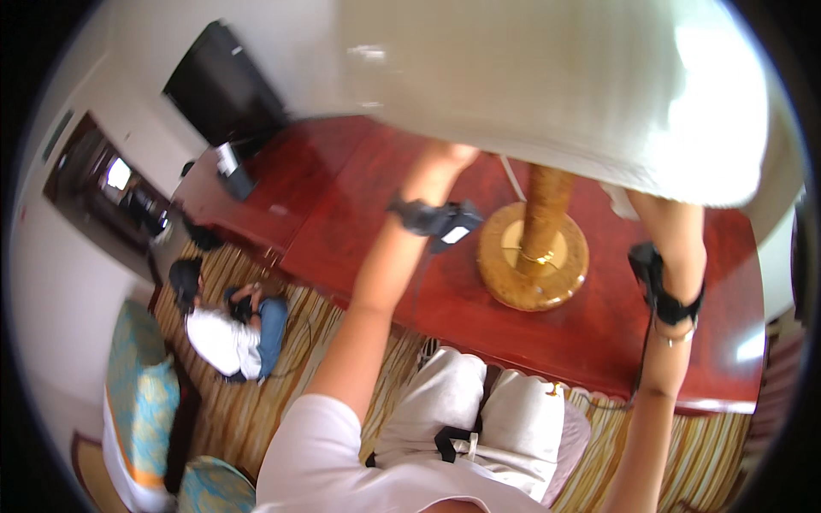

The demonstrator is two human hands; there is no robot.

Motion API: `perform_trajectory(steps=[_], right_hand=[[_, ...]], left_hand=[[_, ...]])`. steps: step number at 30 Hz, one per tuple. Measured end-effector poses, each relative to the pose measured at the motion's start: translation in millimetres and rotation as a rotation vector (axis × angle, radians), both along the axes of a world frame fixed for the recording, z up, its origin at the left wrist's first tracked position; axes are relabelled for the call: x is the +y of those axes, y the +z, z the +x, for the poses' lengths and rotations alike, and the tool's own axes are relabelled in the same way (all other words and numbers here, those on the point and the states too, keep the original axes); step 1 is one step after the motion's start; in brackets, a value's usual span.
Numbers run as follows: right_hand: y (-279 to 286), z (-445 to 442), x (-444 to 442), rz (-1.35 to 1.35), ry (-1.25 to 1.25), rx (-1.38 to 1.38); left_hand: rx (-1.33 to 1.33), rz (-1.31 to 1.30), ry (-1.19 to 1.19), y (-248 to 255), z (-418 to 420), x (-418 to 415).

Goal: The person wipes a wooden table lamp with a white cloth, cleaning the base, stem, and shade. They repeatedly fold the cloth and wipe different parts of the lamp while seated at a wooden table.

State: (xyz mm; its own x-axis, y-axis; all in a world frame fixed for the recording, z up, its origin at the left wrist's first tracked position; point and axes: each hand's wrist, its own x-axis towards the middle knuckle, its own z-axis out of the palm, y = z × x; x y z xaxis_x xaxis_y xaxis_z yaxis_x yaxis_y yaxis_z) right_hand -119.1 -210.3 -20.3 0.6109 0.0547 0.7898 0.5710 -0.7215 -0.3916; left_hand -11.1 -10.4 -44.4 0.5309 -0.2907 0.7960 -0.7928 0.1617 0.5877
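A table lamp stands before me on a red-brown wooden desk, with a large pale lampshade at the top of the view. Its golden-brown column rises from a round base. My left hand reaches up behind the shade's lower edge, which hides the fingers. On the other side my right hand is also mostly covered by the shade. A piece of white material, perhaps cloth, shows beside it; whether I hold it is unclear. Black devices are strapped to both wrists.
A black television stands at the desk's far left, near a dark box with papers. A person sits on the striped carpet to the left. A patterned chair is at lower left. A thin cable hangs by my right forearm.
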Motion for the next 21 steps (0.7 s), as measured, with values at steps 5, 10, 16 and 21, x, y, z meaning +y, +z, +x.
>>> perform_trajectory(steps=[5,10,16,21], right_hand=[[-28,13,-19,-0.168,-0.079,-0.066],[-80,42,-112,-0.346,-0.187,-0.261],[-56,20,-72,-0.116,-0.102,-0.277],[-22,4,-26,-0.121,0.002,-0.335]], left_hand=[[0.048,-0.012,-0.024,0,-6,-1],[0.04,-0.025,-0.064,2,-12,-4],[0.057,0.005,-0.048,-5,-12,-4],[0.049,0.029,-0.023,-7,-16,5]])
